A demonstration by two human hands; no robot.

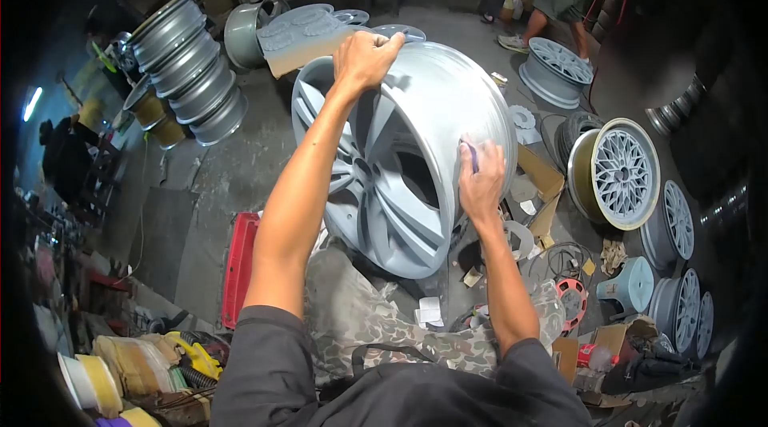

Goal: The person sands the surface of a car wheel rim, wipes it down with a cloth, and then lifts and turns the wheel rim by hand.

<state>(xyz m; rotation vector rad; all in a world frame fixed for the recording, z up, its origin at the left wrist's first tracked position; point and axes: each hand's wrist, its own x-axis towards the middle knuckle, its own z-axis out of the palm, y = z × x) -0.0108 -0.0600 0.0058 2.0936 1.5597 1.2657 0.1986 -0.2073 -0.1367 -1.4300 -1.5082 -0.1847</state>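
A grey primer-coloured alloy wheel rim [460,91] stands tilted in front of me, its spoked face towards the left and its smooth barrel towards the right. At the top edge, my left hand [368,57] is closed around the lip. My right hand [483,175] lies against the barrel's right side, fingers bent around a small dark purple piece [474,157]. Most of that piece is hidden under the fingers, so its kind is unclear. The rim's underside is partly hidden behind its own spokes and my legs.
Stacked rims [188,67] rise at the left. More rims, including a mesh-spoked rim [622,175], stand along the right. A red case [242,267], a cardboard box [540,187] and a teal stool [628,287] are nearby. Two people stand at the back right.
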